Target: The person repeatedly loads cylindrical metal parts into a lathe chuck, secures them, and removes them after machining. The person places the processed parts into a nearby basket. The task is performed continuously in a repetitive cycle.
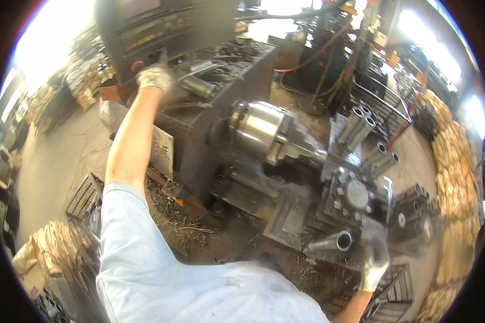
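A lathe fills the middle of the head view, its shiny chuck (pixel 260 129) pointing right with stepped jaws (pixel 296 145). My left arm reaches far forward. My left hand (pixel 156 78), in a pale work glove, is beside the headstock (pixel 237 75), close to a red knob (pixel 138 66); its fingers are smeared and dark. Low on the right, my gloved right hand (pixel 376 264) is at the carriage, below the square tool post (pixel 353 194). Grime and blur hide those fingers too. A metal tube (pixel 331 242) lies left of it, open end facing right.
Several tubes (pixel 355 126) stand beyond the tool post, near a wire basket (pixel 385 102). Chips and a short metal cylinder (pixel 198 86) lie on the headstock. More chips (pixel 194 231) cover the floor below. Stacked tan sacks (pixel 452 161) line the right; another crate (pixel 85 195) stands left.
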The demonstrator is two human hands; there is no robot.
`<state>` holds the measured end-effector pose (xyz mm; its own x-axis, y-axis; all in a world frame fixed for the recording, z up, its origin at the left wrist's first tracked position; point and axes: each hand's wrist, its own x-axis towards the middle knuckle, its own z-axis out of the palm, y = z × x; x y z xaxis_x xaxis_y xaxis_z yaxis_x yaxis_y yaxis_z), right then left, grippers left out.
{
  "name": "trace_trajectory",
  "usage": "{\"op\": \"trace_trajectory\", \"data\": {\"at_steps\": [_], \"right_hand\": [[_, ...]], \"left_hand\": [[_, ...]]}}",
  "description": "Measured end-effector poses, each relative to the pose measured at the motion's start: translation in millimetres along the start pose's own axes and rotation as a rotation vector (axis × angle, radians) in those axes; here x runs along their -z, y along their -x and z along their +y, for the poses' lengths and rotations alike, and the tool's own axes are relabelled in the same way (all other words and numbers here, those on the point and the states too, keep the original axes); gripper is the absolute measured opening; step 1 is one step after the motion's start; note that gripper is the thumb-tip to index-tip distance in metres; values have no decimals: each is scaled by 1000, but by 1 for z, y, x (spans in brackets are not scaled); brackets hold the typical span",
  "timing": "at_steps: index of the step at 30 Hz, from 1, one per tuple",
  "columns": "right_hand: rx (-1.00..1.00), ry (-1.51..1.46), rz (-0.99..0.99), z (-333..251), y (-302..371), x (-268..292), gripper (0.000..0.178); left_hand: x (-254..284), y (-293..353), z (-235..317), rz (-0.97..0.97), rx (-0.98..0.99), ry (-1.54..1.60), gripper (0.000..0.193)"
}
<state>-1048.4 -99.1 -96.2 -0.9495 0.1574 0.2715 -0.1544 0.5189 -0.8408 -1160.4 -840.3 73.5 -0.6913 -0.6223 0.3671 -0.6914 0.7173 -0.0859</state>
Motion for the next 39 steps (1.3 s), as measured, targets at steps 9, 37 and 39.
{"op": "trace_trajectory", "data": {"at_steps": [9, 37, 39], "right_hand": [[-72, 32, -212, 25, 53, 2, 40], [1254, -3, -2051, -156, 544, -199, 39], [1402, -24, -2186, -182, 609, -183, 36]], "left_hand": [[-34, 323, 64, 493, -678, 960, 27], [27, 1098, -179, -292, 1493, 587, 47], [37, 1155, -168, -103, 1784, 577, 47]]}}
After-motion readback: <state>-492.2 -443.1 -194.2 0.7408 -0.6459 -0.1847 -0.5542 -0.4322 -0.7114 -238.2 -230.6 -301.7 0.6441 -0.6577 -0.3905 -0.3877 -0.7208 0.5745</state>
